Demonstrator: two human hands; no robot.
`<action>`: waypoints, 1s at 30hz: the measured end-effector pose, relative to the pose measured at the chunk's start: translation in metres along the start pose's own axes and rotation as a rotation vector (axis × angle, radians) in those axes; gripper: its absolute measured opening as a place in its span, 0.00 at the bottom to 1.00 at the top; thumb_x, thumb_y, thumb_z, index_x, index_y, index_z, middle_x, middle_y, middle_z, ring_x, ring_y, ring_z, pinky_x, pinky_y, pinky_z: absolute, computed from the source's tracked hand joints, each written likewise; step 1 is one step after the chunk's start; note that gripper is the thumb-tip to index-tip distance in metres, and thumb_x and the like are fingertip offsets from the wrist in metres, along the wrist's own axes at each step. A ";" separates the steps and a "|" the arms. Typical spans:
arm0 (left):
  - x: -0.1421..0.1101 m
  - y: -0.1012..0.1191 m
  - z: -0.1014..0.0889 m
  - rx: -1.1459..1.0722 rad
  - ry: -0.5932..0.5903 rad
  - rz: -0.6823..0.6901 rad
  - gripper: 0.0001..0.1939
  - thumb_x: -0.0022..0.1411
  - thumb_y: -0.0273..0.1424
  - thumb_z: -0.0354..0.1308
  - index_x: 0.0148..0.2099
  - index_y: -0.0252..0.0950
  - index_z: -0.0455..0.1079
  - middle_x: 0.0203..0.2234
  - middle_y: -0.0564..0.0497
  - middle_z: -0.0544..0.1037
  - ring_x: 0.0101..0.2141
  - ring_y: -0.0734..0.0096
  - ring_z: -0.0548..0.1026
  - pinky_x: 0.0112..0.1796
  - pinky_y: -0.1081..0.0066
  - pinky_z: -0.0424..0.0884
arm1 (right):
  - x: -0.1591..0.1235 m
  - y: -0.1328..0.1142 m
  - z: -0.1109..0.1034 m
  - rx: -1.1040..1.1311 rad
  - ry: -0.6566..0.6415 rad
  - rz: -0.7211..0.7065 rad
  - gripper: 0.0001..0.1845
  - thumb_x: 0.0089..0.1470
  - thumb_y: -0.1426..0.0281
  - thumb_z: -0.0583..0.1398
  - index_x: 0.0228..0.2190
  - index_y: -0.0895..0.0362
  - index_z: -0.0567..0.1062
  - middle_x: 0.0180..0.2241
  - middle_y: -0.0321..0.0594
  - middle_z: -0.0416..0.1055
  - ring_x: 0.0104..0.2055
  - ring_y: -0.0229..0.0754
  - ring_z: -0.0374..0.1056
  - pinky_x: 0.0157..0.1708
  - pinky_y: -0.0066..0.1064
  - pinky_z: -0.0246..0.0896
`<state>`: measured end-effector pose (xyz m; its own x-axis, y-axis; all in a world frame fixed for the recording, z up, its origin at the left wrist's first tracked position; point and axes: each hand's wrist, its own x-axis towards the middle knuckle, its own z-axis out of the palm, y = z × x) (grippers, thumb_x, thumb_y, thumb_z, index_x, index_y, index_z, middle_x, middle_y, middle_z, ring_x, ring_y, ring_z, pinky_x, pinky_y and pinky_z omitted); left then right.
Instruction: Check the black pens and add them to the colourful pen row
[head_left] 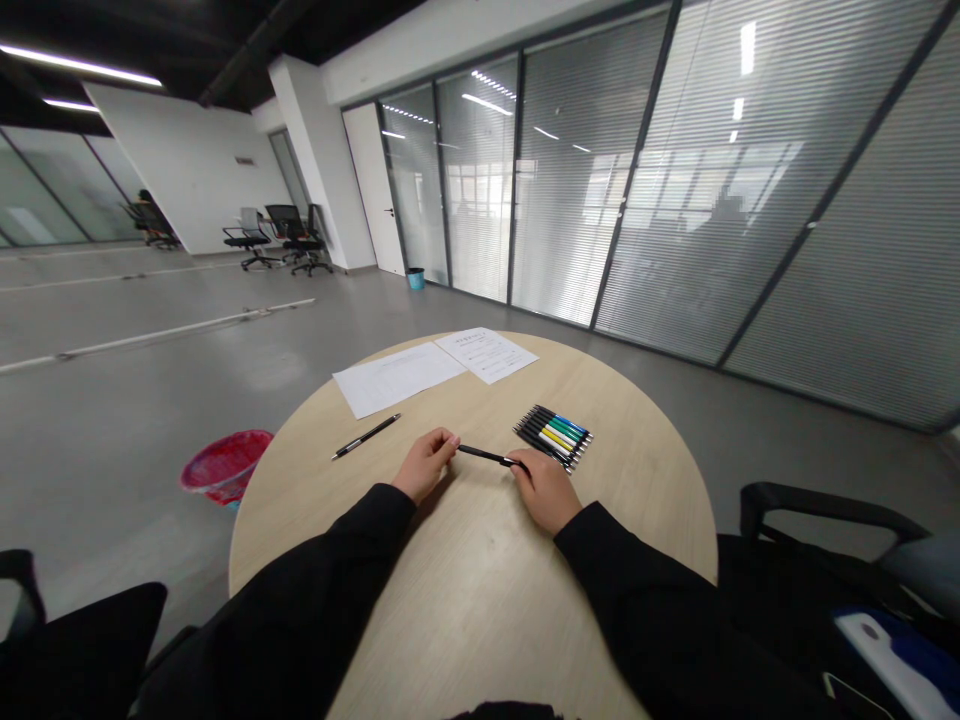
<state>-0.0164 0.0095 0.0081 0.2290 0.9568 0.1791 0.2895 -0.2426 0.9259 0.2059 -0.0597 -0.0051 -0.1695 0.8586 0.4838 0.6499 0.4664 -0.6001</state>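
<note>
Between my two hands a black pen [484,455] is held roughly level above the round wooden table [480,600]. My left hand [427,463] pinches its left end with closed fingers. Closed around the right end is my right hand [546,490], which hides that tip. Just behind my right hand lies a row of several pens [555,435], side by side, with black, blue, green, white and yellow barrels. Another black pen [366,437] with a silvery section rests alone on the table, to the left of my left hand.
Two printed paper sheets, a left sheet [397,378] and a right sheet [487,354], lie at the table's far side. A red-lined bin [229,462] stands on the floor at left. Black chairs flank the table, the right chair [825,510] with phone-like objects on its seat.
</note>
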 end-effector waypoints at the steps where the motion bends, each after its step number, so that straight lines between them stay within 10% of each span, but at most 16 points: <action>1: 0.000 0.000 0.000 -0.011 -0.001 0.000 0.22 0.55 0.51 0.56 0.27 0.36 0.62 0.18 0.57 0.64 0.20 0.75 0.60 0.23 0.74 0.56 | 0.000 0.000 0.000 0.003 0.002 0.001 0.12 0.58 0.75 0.53 0.41 0.57 0.75 0.39 0.44 0.74 0.44 0.44 0.68 0.47 0.36 0.61; 30: -0.006 0.007 0.003 -0.269 -0.040 -0.069 0.17 0.54 0.43 0.62 0.29 0.34 0.66 0.19 0.56 0.70 0.21 0.77 0.65 0.26 0.75 0.59 | 0.001 0.000 -0.002 0.031 0.035 0.011 0.11 0.57 0.77 0.54 0.38 0.57 0.75 0.38 0.43 0.75 0.42 0.44 0.69 0.44 0.34 0.62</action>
<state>-0.0130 0.0014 0.0125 0.2551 0.9612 0.1047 0.0493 -0.1211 0.9914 0.2075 -0.0593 -0.0040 -0.1361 0.8558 0.4990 0.6285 0.4640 -0.6243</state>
